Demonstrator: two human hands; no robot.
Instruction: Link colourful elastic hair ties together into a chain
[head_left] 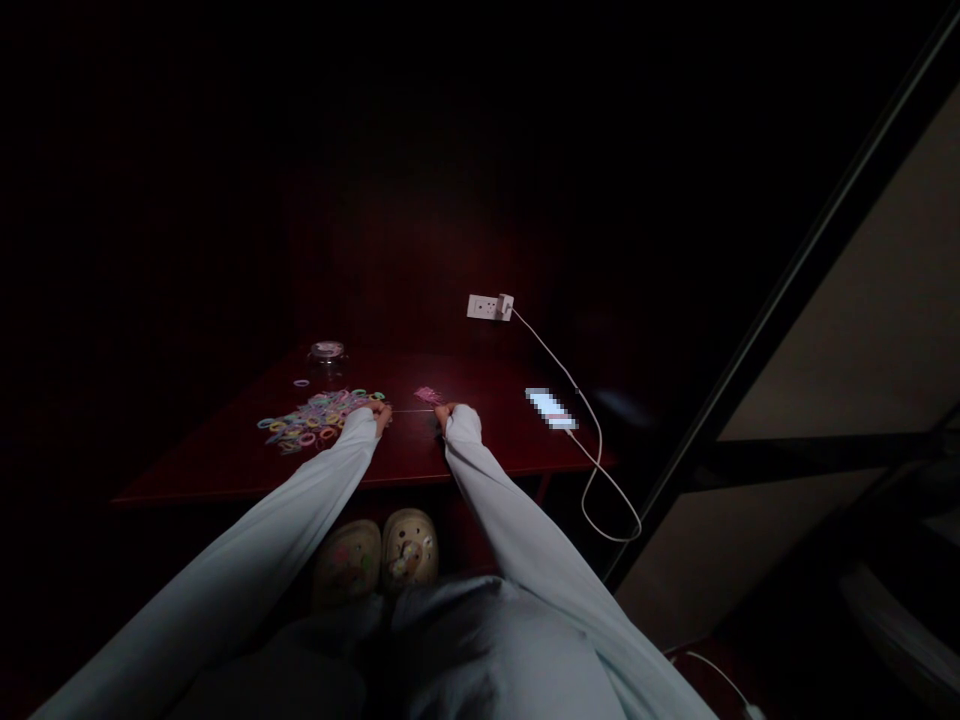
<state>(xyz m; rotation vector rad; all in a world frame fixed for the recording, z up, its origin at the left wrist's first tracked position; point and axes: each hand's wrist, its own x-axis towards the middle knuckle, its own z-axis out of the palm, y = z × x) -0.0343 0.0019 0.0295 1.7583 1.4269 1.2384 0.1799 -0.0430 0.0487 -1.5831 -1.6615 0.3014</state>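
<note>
Grey-trousered lap (480,650) nearest; beyond, left hand (379,415) and right hand (445,411), apart on dark red table (495,445), each seemingly pinching an end of thin pale thread (412,410) beside heap of small coloured plastic loops (322,418). Risk: dim light hides thread; pale left sleeve (300,520) may sweep loops off the edge.

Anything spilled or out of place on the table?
Small coloured rings lie scattered loose beside the left hand, one stray ring by the jar. The charger cable from the phone droops off the table edge in a loop. Nothing looks damaged, though the scene is very dark.
</note>
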